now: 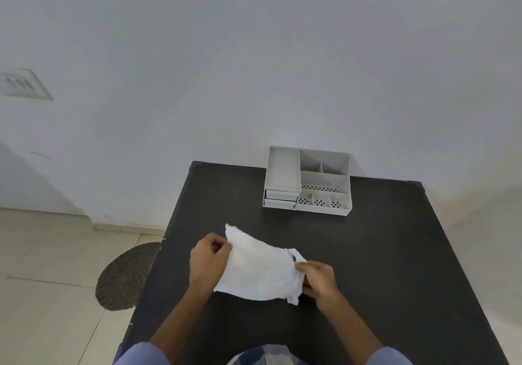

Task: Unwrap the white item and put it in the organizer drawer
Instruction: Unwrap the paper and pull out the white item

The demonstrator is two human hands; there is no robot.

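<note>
- Nearest to us, two bare forearms reach out from short blue sleeves (141, 353) over the near edge of a dark table (367, 266).
- Our left hand (209, 260) pinches the left edge of a white cloth (260, 268), with thumb and fingers closed on the fabric near its far left corner.
- Our right hand (319, 280) grips the cloth's right edge, fingers curled around a bunched fold.
- The cloth is spread between the two hands, held up at its far left corner and sagging to the tabletop along its near edge.
- At the right fold, just beside the right thumb, a small dark thing (293, 258) peeks out from the fabric; we cannot tell what it is.
- We cannot make out any white item apart from the cloth itself, so whatever is wrapped lies hidden in the folds.
- Farther off, near the table's far edge and well apart from the hands, stands a white organizer (308, 181) with open compartments on the right, some with perforated floors.
- On its left side are two stacked drawers (282, 199), both looking closed beneath a long tray.
- Left of the table, a round dark mat (124, 277) lies on the tiled floor, and a pale wall rises behind everything.
</note>
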